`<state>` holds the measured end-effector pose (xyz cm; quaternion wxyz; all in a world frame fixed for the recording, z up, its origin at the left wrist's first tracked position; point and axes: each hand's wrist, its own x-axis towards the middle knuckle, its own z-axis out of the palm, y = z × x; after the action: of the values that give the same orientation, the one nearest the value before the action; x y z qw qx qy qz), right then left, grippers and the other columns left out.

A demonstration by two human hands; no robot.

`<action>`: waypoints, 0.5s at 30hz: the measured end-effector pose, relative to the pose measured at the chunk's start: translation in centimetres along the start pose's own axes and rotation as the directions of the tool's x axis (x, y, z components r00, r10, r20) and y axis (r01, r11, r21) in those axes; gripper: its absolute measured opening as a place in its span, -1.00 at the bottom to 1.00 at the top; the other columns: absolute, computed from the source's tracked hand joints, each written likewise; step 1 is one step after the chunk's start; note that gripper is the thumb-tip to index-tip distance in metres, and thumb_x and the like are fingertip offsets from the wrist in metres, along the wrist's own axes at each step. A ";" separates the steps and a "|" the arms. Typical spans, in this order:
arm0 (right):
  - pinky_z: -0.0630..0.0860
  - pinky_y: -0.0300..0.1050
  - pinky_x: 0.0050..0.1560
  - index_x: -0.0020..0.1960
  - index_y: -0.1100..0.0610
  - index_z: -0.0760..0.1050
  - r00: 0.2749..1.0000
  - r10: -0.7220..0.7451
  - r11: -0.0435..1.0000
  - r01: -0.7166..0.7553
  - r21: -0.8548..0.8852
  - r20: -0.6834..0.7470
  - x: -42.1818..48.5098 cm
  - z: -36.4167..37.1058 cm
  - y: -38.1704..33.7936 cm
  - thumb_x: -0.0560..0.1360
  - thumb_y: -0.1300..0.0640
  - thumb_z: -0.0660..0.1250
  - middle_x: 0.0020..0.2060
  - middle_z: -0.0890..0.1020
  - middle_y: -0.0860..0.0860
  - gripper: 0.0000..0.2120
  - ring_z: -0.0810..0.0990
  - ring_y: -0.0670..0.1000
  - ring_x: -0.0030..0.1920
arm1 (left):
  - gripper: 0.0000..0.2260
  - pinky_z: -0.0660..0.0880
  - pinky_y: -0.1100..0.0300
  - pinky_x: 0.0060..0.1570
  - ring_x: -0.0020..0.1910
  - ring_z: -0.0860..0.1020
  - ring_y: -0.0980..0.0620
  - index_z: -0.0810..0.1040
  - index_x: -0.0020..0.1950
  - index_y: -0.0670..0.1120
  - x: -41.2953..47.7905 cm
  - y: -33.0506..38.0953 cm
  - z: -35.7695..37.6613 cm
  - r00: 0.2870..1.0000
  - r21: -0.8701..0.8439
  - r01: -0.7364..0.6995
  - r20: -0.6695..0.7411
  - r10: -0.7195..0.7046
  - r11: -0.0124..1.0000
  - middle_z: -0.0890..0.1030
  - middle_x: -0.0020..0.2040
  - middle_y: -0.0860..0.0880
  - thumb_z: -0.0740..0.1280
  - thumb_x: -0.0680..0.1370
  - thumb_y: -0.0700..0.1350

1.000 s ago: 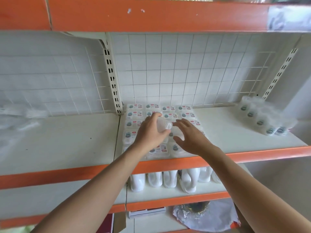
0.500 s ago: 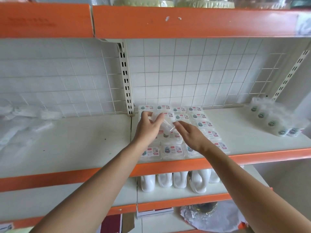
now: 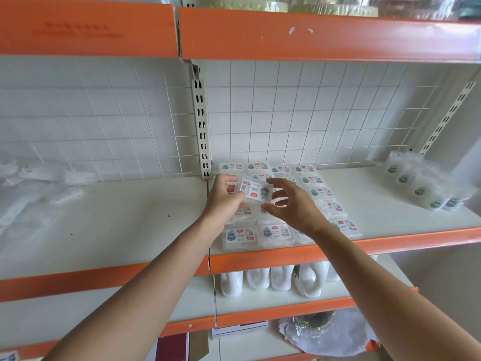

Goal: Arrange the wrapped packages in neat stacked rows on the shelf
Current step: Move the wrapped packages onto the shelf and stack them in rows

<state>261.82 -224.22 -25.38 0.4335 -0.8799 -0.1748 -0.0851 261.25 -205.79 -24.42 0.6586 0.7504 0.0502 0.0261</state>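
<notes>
Held package: a small clear-wrapped package (image 3: 253,190) is lifted above the rows, between the two hands.
Left hand: the left hand (image 3: 223,201) grips the package's left end, with its fingers curled round that end.
Right hand: the right hand (image 3: 295,208) has its fingers spread and loosely curved at the package's right end. Whether they touch it cannot be told.
Writing: the held package has a white label with a QR code and print too fine to read. There is a red round badge below the label and a teal round emblem toward the right fingertips.
Rows: stacked packages (image 3: 321,192) with teal emblems, red badges and barcode labels lie under and beyond both sets of fingers, reaching back to the wire grid (image 3: 325,113).
Edges: the orange lip of the shelf (image 3: 403,204) runs below the wrists, and the front row sits just behind it.
Open room: there is bare board to the right of the right fingers. To the left of the left knuckles, more bare board lies past the slotted post (image 3: 201,121).
Around: a wrapped bundle (image 3: 421,188) of round items with teal emblems lies well right of the right fingers. Crumpled plastic (image 3: 39,183) lies far left of the left hand. White jugs (image 3: 281,280) stand on the level below the wrists.
</notes>
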 end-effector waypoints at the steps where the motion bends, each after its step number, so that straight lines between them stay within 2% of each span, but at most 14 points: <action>1: 0.59 -0.28 -0.01 0.35 0.10 0.42 1.000 -0.012 1.000 0.012 -0.007 -0.005 0.1 0.1 0.0 0.39 0.16 0.53 0.19 0.56 0.01 -0.42 0.61 -0.08 0.00 | -0.66 0.62 0.02 0.01 0.04 0.61 0.00 0.36 0.09 0.02 0.0 -0.1 -0.1 1.000 -0.010 0.002 0.005 -0.002 1.000 0.53 0.14 -0.07 0.31 0.47 -0.35; 5: 0.59 -0.23 0.00 0.36 0.09 0.41 0.999 -0.037 0.999 0.038 -0.032 0.008 0.2 0.3 0.0 0.40 0.14 0.51 0.22 0.54 0.03 -0.43 0.60 -0.06 0.06 | -0.68 0.63 0.05 -0.01 0.02 0.63 -0.01 0.37 0.06 0.02 0.2 -0.3 -0.5 1.000 -0.042 -0.003 0.013 0.003 0.999 0.55 0.12 -0.10 0.31 0.49 -0.36; 9: 0.58 -0.21 0.01 0.33 0.09 0.43 0.999 -0.016 0.999 0.015 0.028 0.036 0.2 0.7 -0.3 0.48 0.01 0.42 0.22 0.51 0.01 -0.54 0.59 -0.09 0.09 | -0.77 0.60 -0.01 0.03 -0.01 0.64 -0.03 0.52 0.02 0.10 0.1 -0.3 -0.9 0.999 -0.024 -0.051 0.000 0.051 0.998 0.63 0.05 -0.08 0.27 0.56 -0.26; 13: 0.60 -0.12 -0.01 0.33 0.00 0.42 0.994 0.033 0.994 -0.043 0.095 0.100 0.5 1.1 -1.3 0.53 0.02 0.37 0.09 0.61 -0.05 -0.61 0.64 -0.12 -0.07 | -0.78 0.52 0.35 -0.12 -0.02 0.59 0.14 0.61 0.05 0.07 -0.3 -0.1 -1.3 0.991 0.012 -0.109 0.080 0.107 0.994 0.63 0.07 0.04 0.24 0.61 -0.21; 15: 0.63 -0.07 -0.08 0.34 -0.04 0.40 0.988 0.056 0.983 -0.080 0.168 0.144 0.6 1.3 -1.6 0.53 0.04 0.37 0.02 0.63 -0.06 -0.60 0.66 -0.06 -0.14 | -0.81 0.50 0.35 -0.11 0.00 0.58 0.16 0.60 0.09 0.08 -0.3 -0.2 -1.3 0.991 0.024 -0.117 0.070 0.115 0.993 0.62 0.08 0.07 0.26 0.61 -0.16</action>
<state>261.75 -222.15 -24.78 0.4979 -0.8482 -0.1809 0.0064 260.83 -204.50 -24.40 0.6465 0.7618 -0.0157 0.0380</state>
